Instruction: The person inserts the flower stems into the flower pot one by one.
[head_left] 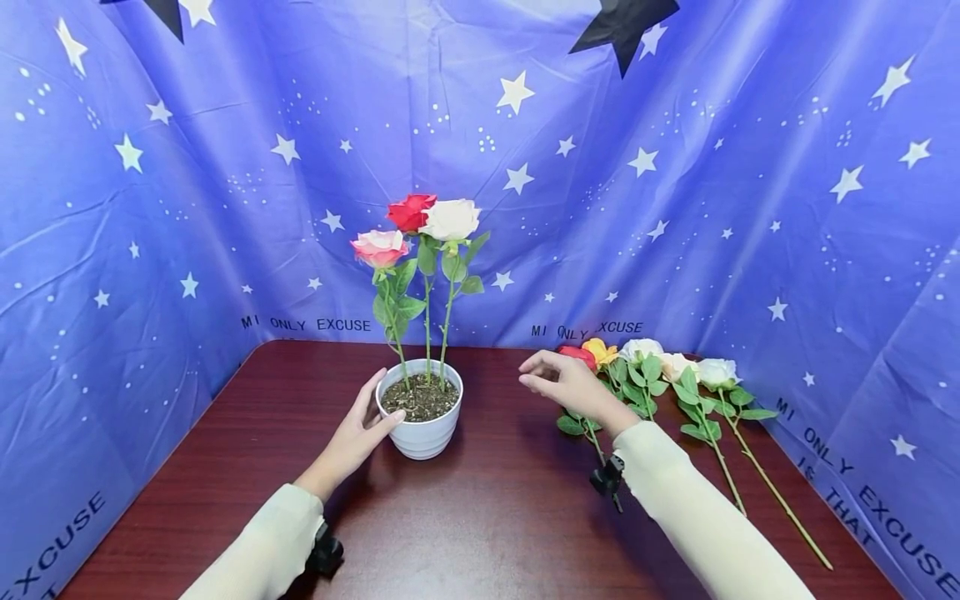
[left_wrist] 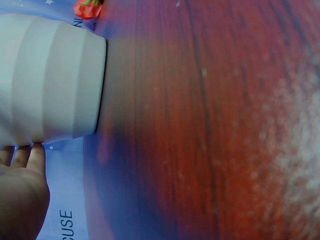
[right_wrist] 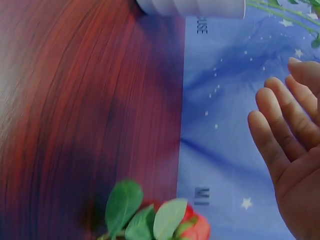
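- One dark wood-grain table (head_left: 487, 542) carries the lot.
- Over on its right, five loose roses (head_left: 641, 350) lie roughly side by side, blooms toward the far edge, visible stems slanting toward the near side.
- Left of them stands the ribbed white flowerpot (head_left: 423, 437), upright, three roses planted: pink (head_left: 380, 248), red (head_left: 411, 212), white (head_left: 452, 220).
- And here's the right hand (head_left: 573, 387), between pot and loose roses, touching neither pot nor, as far as shows, any stem: fingers loosely bent, thumb apart, nothing held!
- The left hand (head_left: 356, 429) cups the pot's left side, thumb at the front rim, fingers round the side.
- Now the key spot: the loose red rose (head_left: 577, 357) sits just beyond and right of the right hand, easily the nearer one. Its long axis runs far to near; wrist and sleeve partly hide that area, so its full stem can't be traced.
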